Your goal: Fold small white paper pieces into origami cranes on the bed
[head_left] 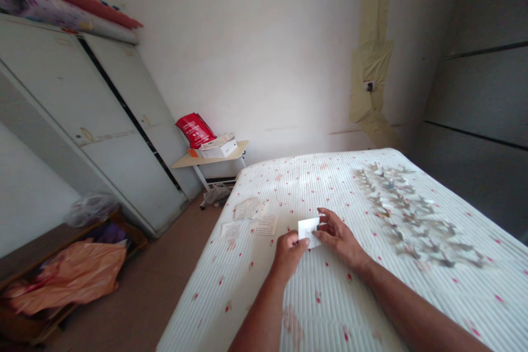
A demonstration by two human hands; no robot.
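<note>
Between my hands, above the bed, is a small white piece of paper, held up with its pale side toward me. My left hand pinches its lower left corner between thumb and fingers. On the right edge, my right hand has its thumb on the front of the paper and its fingers curled behind, the index finger raised above the edge. Several printed paper squares lie flat to the left. Rows of folded paper pieces, shaped like birds, stand on the right side; blur hides their detail.
The bed has a white ribbed cover with red marks. Beyond its far left corner, a small table carries a red bag and a white box. A cabinet stands left, near an orange cloth or bag.
</note>
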